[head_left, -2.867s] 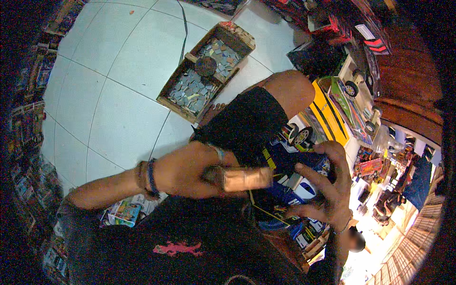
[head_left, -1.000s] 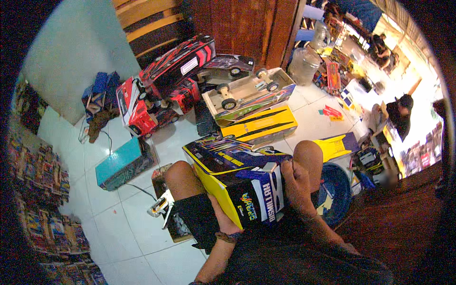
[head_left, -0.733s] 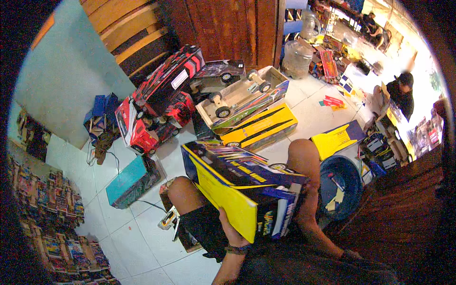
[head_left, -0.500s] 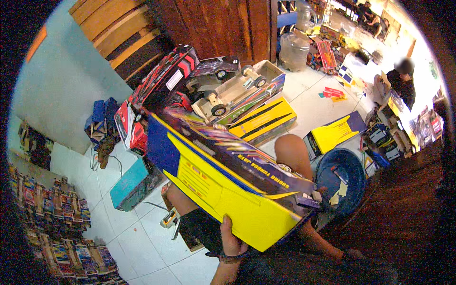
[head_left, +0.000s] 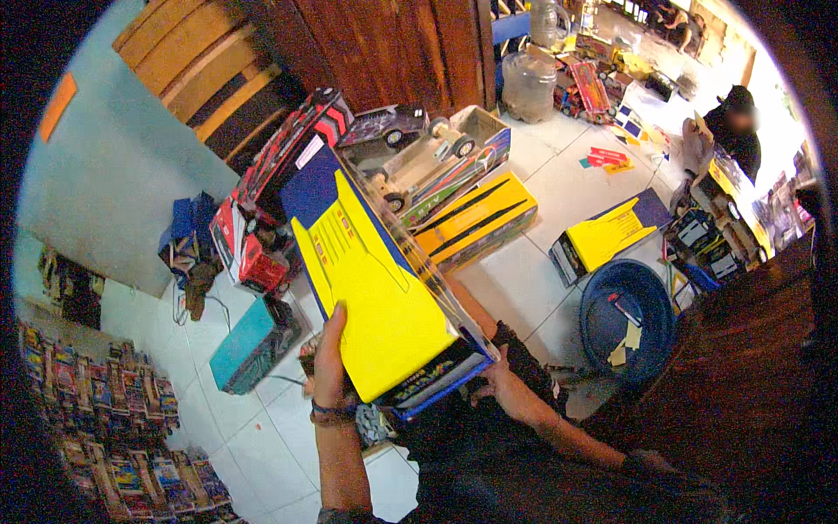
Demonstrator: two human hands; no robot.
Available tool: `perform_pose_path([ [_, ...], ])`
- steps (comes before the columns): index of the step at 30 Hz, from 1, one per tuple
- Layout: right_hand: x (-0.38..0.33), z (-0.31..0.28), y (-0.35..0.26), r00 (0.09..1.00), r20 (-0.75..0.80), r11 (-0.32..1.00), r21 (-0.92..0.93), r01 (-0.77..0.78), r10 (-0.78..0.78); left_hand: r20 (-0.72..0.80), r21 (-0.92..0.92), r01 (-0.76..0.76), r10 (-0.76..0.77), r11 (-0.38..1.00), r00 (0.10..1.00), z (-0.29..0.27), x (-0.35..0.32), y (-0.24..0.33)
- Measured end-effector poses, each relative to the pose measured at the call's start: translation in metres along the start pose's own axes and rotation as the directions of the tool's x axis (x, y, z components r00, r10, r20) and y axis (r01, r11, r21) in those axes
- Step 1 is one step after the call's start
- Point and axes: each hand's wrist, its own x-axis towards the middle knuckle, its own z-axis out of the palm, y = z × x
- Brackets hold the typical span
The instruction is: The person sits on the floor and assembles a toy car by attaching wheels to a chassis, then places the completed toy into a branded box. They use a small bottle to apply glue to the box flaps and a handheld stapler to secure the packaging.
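Big yellow box [head_left: 375,297] lifted off lap, not set down yet. L hand [head_left: 330,354] & R hand [head_left: 499,384] clasp its near end.

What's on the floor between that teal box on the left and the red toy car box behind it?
In the head view, nothing I can make out lies between the teal box and the red toy car box; they sit nearly touching on the white tile floor.
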Motion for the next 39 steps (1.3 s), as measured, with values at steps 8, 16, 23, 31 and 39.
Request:
perform_pose_path([
  [8,-0.018,-0.018,-0.032,0.962,0.273,0.989,-0.15,0.012,0.03,-0.011,-0.033,0.046,-0.047,0.998,0.999,-0.019,0.021,-0.006],
  [16,-0.048,-0.05,-0.128,0.987,-0.156,0.847,-0.522,-0.101,0.022,-0.09,-0.04,-0.128,0.124,0.991,0.988,-0.044,-0.017,-0.037],
  [23,-0.062,-0.035,-0.145,0.845,0.237,0.678,-0.511,0.528,-0.479,-0.078,0.065,-0.315,0.32,0.947,0.944,-0.077,-0.074,-0.084],
  [31,-0.046,-0.031,-0.12,0.761,0.213,0.573,-0.543,0.614,-0.613,-0.286,0.633,-0.225,0.494,0.741,0.821,-0.062,-0.118,-0.122],
  [39,-0.05,-0.026,-0.122,0.728,0.149,0.565,-0.534,0.629,-0.669,-0.234,0.724,-0.316,0.648,0.614,0.725,-0.053,-0.108,-0.118],
])
